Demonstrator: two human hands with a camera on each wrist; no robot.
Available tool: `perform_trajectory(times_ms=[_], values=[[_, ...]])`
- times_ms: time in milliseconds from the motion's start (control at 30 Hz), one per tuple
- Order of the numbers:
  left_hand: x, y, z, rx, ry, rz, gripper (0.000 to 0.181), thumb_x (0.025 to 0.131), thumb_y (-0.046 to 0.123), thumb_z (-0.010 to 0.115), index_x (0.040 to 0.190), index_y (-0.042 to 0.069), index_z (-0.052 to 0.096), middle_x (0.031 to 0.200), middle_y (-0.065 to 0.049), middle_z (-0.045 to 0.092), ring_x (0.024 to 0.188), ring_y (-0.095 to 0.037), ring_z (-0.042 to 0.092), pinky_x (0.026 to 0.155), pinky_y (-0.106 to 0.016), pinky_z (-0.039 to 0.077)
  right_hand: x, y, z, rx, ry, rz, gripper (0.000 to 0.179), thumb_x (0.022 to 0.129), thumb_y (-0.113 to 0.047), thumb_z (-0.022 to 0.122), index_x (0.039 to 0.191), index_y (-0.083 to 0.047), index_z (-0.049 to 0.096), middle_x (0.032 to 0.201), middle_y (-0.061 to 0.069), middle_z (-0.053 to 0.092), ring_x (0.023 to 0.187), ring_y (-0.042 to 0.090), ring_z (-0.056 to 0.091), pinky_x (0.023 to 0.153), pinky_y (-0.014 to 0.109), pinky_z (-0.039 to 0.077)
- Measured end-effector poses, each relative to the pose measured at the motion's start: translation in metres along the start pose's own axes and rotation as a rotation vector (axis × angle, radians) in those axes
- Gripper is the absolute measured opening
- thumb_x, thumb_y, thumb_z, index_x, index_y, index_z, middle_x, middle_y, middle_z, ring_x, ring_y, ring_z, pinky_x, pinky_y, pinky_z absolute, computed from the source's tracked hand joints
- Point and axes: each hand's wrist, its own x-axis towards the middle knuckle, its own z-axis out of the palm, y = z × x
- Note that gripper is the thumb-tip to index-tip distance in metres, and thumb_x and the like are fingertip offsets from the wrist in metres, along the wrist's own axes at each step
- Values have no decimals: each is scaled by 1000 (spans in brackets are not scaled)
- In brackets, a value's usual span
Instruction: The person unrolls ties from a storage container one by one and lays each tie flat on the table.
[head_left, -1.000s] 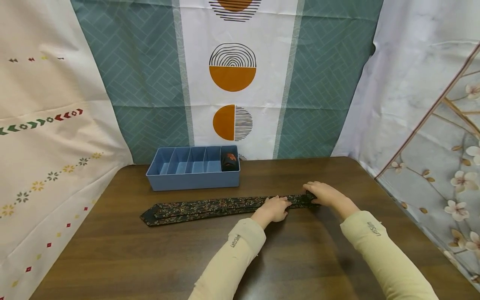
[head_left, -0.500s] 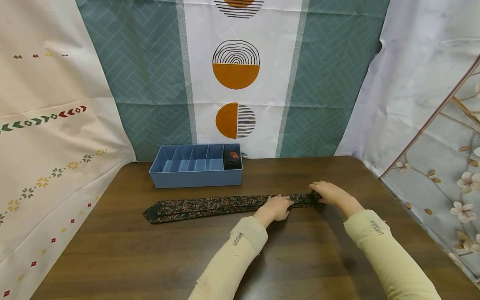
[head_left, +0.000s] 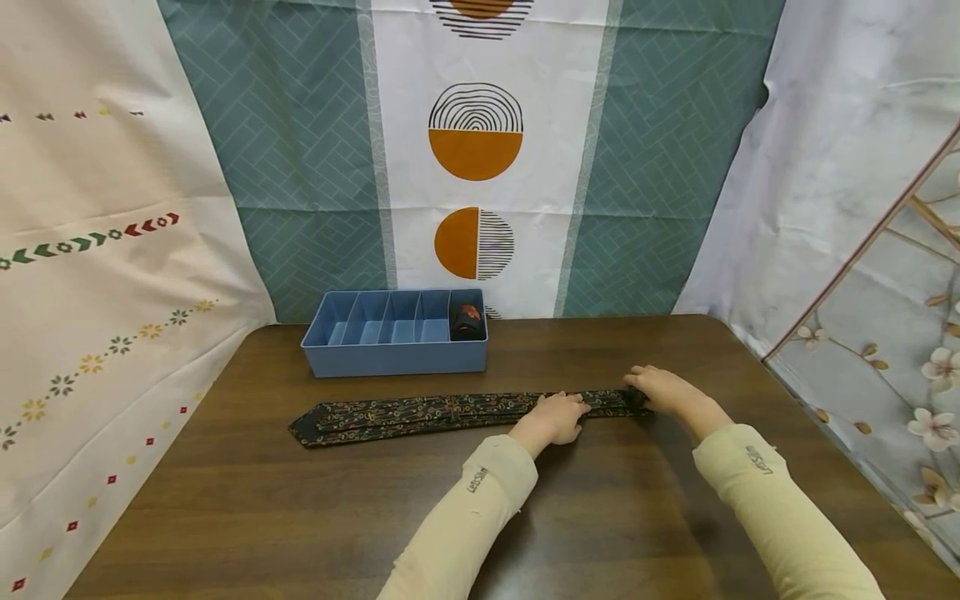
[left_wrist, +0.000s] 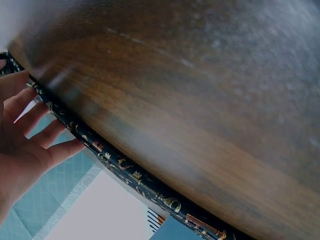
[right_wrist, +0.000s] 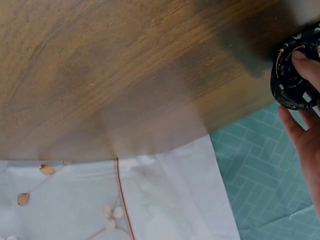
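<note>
A dark necktie (head_left: 405, 415) with a small gold-and-red pattern lies doubled lengthwise across the table, its pointed end at the left. My left hand (head_left: 555, 419) rests on it right of the middle; the left wrist view shows the fingers spread and fairly straight along the tie's edge (left_wrist: 125, 167). At the tie's right end my right hand (head_left: 663, 389) grips the fabric. In the right wrist view that end forms a curled loop (right_wrist: 281, 90), with the thumb inside it and the other fingers outside.
A blue box (head_left: 397, 360) with several compartments stands at the back of the brown table (head_left: 337, 517). Its rightmost compartment holds a rolled dark item (head_left: 467, 321) with a red-orange motif. Patterned cloths (head_left: 315, 167) hang behind and at both sides.
The head view has shifted slightly, so everything sits a little further right. Both hands keep their places on the necktie, with the right fingers moving only slightly at its end.
</note>
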Motion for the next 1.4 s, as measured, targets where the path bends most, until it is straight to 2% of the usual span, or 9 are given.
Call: perform_trajectory(times_ms=[167,367,600,767,1033,1167,1400], values=[[0,0,1,8,0,-1,47,98,30,51,144,32,40,153,10,30,143,-17,28,114,-43,31,-2,1,1,-23,38,-25,37,69,6,77,103,5,63,112,29,61,102,46,58,83,50,52],[-1,0,0,13,5,0,47,98,29,51,143,31,41,153,10,31,142,-17,29,113,-43,32,-4,3,0,-13,47,-34,41,67,6,79,104,5,61,105,24,65,93,40,61,79,46,53],[-3,0,-1,5,1,3,47,98,28,50,144,31,41,153,10,30,143,-17,28,114,-43,31,-8,5,-1,5,2,-2,42,69,5,77,108,4,61,113,31,59,102,47,58,82,50,52],[-3,0,-2,-1,-1,4,47,98,28,50,144,31,41,153,10,31,143,-17,28,114,-43,31,-11,8,-1,21,20,-19,33,68,5,78,96,-2,62,106,25,61,95,42,60,77,48,54],[-3,1,0,5,6,9,47,98,28,51,144,31,41,153,10,31,143,-17,28,114,-43,31,-16,12,-1,72,54,-33,35,67,-4,81,91,-4,56,92,12,63,84,33,61,70,43,53],[-2,1,0,22,6,13,48,98,29,51,144,31,39,154,9,29,143,-17,28,114,-43,31,-17,14,-1,74,46,-22,34,71,-6,79,95,-3,56,95,13,64,86,34,61,71,43,53],[-2,2,-1,56,2,4,47,99,31,48,145,31,38,154,10,29,143,-17,28,113,-43,32,-18,17,1,47,57,-31,28,71,-3,79,94,-1,62,94,13,63,85,35,61,71,44,53]])
